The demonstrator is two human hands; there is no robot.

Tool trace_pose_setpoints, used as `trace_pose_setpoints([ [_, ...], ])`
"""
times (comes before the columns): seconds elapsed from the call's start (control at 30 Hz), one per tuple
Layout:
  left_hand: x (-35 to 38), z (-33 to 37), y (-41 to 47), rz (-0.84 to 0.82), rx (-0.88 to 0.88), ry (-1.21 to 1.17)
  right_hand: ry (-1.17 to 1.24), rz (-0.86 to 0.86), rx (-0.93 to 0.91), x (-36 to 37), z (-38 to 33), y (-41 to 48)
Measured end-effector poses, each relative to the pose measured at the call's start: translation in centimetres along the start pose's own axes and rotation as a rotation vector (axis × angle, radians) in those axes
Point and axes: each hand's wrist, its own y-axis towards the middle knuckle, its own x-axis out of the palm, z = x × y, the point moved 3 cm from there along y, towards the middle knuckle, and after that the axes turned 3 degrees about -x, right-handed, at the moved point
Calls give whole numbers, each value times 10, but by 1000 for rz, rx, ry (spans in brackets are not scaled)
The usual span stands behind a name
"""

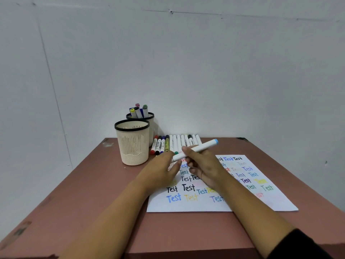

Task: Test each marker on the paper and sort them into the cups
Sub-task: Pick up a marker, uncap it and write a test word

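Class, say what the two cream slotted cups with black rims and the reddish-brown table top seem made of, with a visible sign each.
Near cream cup: probably moulded plastic, matt; slotted walls. Far cream cup: apparently the same. Reddish-brown table top: perhaps painted wood or board, matt; pale chips at edges.

We see a reddish-brown worktop (89, 199) filling the lower half, its paint chipped pale at the 11 o'clock corner (107, 143) and scuffed along the 8 o'clock edge (22, 230). Behind it stands a pale grey wall (205, 71), with a thin seam (50, 75) slanting down at 10 o'clock, another seam (186, 12) across at 12 o'clock, and a small dark spot (326, 162) at 3 o'clock.
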Motion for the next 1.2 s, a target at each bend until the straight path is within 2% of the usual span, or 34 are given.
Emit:
trace_pose_setpoints([
  [0.17, 0, 5, -1, -111, -23, -24, 19, -19, 12, -4, 1, 2],
  [0.43, -5, 3, -1, -95, -74, -49, 70, -100, -12, -6, -6, 4],
  [0.5, -9, 2, -2, -55, -92, -67, 81, -85, -16, -6, -8, 4],
  [0.63, -19, -4, -2, 62, -172, -166, 169, 98, -28, -13, -12, 4],
  [0.73, -25, -15, -2, 199, -330, -254, 256, 181, -21, -18, -15, 3],
  [0.8, -24, -24, -3, 219, -437, -359, 267, 163, -13, -16, -14, 4],
  [0.93, -19, -40, -5, 216, -572, -518, 134, 128, -15, -6, -16, 8],
  [1.07, -20, -43, -6, 258, -618, -578, -114, 220, -63, 6, -21, 21],
  [1.2, -22, -41, -8, 274, -628, -628, -242, 290, -115, 25, -15, 34],
])
